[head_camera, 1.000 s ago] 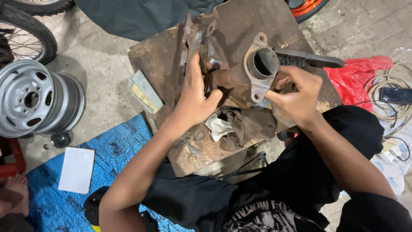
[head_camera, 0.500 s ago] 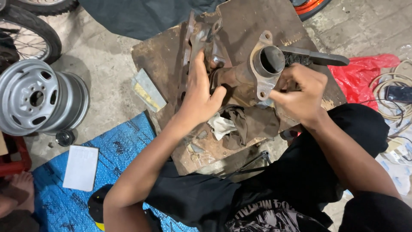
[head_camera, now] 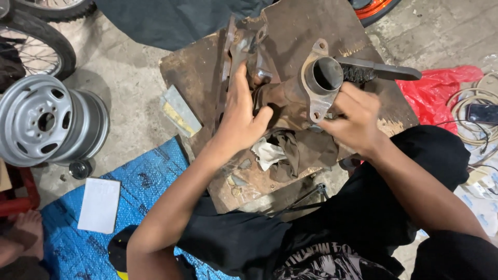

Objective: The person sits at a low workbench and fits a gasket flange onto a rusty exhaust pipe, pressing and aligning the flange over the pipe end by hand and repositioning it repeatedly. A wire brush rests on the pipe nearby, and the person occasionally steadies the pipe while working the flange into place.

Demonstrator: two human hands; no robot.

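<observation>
A rusty brown metal casting with a round flanged tube opening [head_camera: 322, 78] rests on a worn wooden board [head_camera: 197, 72]. My left hand [head_camera: 239, 116] grips the casting's left side, near its upright bracket [head_camera: 244, 44]. My right hand [head_camera: 353, 120] presses against the casting just below the flange; what it holds there, if anything, is hidden by the fingers. A dark wire brush [head_camera: 378, 70] lies on the board right behind the flange. A dirty rag [head_camera: 288, 150] lies crumpled under the casting, between my hands.
A silver wheel rim [head_camera: 49, 122] lies at left beside a spoked tyre [head_camera: 41, 36]. Blue sheeting [head_camera: 145, 176] with a white paper [head_camera: 99, 205] lies lower left. A red bag [head_camera: 441, 91], coiled cables [head_camera: 469, 116] and a phone [head_camera: 482, 112] sit right. Another person's bare foot [head_camera: 23, 225] shows lower left.
Both hands stay on the casting. My right hand has slid down a little below the flange, leaving the brush more exposed behind it. The view has drifted slightly.
</observation>
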